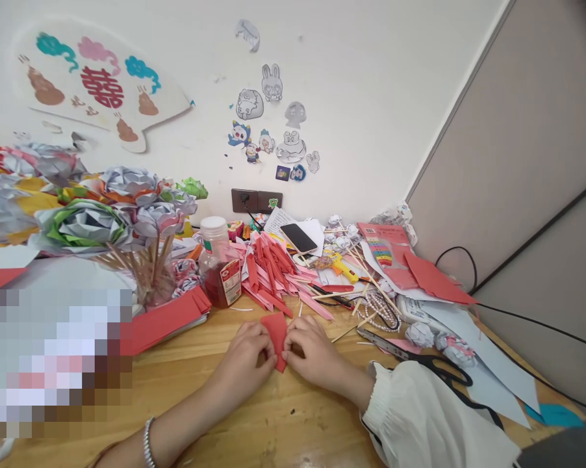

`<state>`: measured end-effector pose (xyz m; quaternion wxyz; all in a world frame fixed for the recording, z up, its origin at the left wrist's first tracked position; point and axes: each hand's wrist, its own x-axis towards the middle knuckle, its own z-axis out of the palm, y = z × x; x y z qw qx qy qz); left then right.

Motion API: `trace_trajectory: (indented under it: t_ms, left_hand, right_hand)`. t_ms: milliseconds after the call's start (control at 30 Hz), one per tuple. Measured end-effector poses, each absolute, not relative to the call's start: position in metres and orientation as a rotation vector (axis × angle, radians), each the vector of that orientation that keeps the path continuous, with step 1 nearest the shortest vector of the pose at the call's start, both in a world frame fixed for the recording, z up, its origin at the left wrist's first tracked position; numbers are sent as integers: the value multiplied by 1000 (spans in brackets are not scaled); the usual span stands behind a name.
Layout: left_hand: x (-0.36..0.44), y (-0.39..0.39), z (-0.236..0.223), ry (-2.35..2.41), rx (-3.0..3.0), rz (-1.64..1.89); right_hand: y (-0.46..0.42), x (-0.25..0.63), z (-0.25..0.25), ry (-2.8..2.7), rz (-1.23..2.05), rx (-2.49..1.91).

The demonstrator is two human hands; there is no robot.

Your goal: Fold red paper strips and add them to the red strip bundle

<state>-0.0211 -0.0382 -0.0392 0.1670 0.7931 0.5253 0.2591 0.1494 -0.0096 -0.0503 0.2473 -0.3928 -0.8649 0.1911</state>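
Note:
A small piece of folded red paper point(276, 330) lies on the wooden table in front of me, its lower end narrowing to a point. My left hand point(251, 348) grips its left edge between thumb and fingers. On the opposite edge, my right hand point(306, 351) pinches the paper the same way. Just beyond my hands is a heap of folded red and pink paper strips point(272, 270). Some fingertips are hidden behind the paper and the knuckles.
Paper flowers on sticks point(91, 224) and a stack of red paper point(169, 322) stand left. Behind are a plastic jar point(219, 273), a phone point(299, 238) and a yellow glue gun point(344, 268). Black scissors point(420, 357), a bead string point(379, 311) and crumpled paper point(420, 335) lie right.

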Motion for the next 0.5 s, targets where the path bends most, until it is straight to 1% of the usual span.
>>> trace_trajectory:
  t_ms: [367,500]
  left_hand:
    - [-19,-41,-42,1566,2253,762]
    - [-19,-40,-39,1567,2247,741]
  right_hand:
    - [-21,146,-54,-2233,473,-1183]
    - [-27,154,-47,-2241,467,-988]
